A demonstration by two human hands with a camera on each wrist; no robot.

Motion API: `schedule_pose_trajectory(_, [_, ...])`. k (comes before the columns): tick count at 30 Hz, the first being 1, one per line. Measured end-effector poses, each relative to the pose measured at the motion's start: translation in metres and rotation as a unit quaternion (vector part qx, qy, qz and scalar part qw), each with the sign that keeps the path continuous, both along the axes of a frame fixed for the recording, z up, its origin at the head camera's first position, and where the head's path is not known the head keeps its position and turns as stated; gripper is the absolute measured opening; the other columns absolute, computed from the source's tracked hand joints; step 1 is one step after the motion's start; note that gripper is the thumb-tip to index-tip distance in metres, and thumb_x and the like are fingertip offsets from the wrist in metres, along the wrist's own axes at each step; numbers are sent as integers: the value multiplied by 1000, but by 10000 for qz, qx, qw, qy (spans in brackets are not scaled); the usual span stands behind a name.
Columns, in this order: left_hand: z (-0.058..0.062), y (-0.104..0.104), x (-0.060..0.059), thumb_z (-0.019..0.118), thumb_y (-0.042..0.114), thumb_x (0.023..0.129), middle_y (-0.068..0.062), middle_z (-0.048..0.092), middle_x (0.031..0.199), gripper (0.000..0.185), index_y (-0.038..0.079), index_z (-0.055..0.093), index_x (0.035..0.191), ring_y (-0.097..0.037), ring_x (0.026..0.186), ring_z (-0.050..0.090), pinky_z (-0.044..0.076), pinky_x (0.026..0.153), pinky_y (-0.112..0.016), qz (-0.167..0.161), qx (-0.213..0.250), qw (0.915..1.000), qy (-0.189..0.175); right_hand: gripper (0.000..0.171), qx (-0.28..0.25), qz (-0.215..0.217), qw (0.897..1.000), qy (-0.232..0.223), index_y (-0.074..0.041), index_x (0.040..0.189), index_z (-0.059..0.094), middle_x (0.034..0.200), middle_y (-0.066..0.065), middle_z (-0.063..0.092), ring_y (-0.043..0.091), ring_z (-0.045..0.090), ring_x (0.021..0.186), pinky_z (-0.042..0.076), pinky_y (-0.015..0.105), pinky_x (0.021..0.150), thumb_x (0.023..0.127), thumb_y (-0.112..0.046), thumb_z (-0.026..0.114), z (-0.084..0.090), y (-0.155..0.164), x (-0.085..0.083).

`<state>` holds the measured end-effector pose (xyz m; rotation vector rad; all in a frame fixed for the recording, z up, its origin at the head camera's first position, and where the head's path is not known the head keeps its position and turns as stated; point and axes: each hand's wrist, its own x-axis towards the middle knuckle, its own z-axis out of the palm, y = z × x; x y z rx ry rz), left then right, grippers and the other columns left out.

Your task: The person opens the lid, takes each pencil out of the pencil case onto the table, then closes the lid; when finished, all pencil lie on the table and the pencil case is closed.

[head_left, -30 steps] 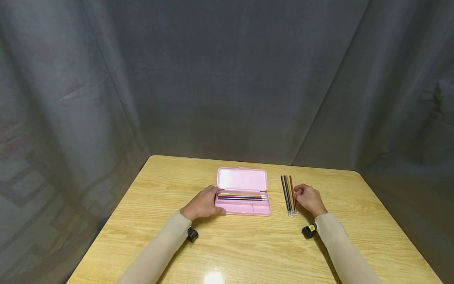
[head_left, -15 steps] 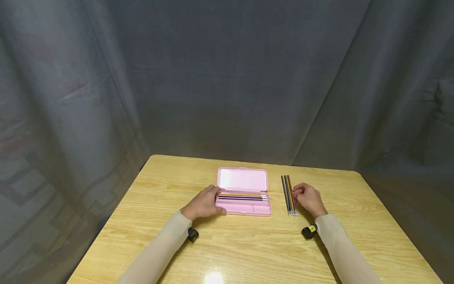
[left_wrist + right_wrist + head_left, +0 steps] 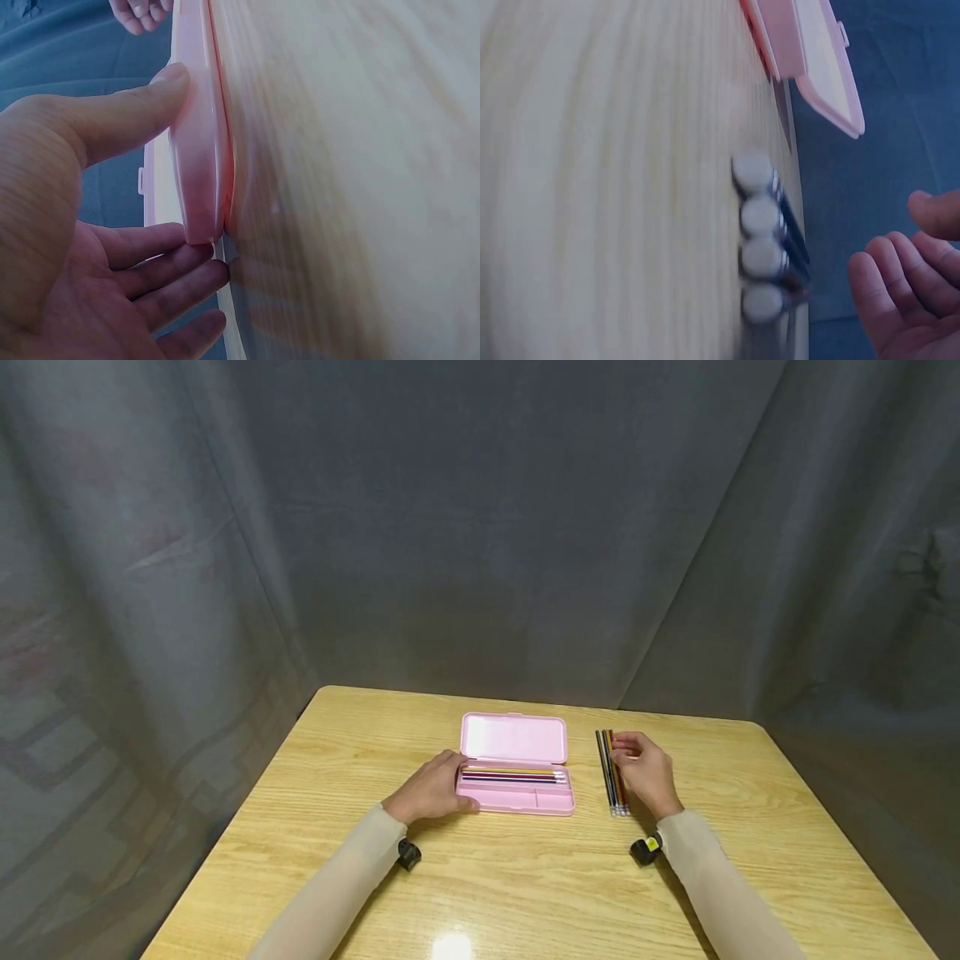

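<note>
Left hand [image 3: 430, 791]: lying open, fingers pressing the left end of the pencil case [image 3: 516, 788].
Right hand [image 3: 645, 772]: hovering loosely open, holding nothing, just right of the pencils [image 3: 609, 772] lying on the table [image 3: 525, 877].

We can read no text, label, brand, number or sign anywhere in these views. The open pink plastic pencil case [image 3: 514, 766] shows plain, unmarked surfaces on lid and tray, and the thin coloured pencils [image 3: 611, 772] lying just to the right of that case are too small in the head view and too blurred in the right wrist view for us to make out any print on them. The pale wooden table [image 3: 525, 893] under the case shows only its grain.
</note>
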<state>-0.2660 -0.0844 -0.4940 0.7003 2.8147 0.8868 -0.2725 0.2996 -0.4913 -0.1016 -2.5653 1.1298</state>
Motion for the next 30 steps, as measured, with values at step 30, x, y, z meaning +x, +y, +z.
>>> schedule_pose_trajectory(30, [0, 2, 1, 87, 39, 77, -6, 59, 132, 79, 8, 53, 142, -23, 116, 59, 48, 107, -47, 8, 22, 10000, -86, 26, -549, 1914, 9795, -308, -8, 112, 71, 104, 8, 76, 20, 72, 96, 57, 22, 82, 87, -4, 76, -3, -109, -1])
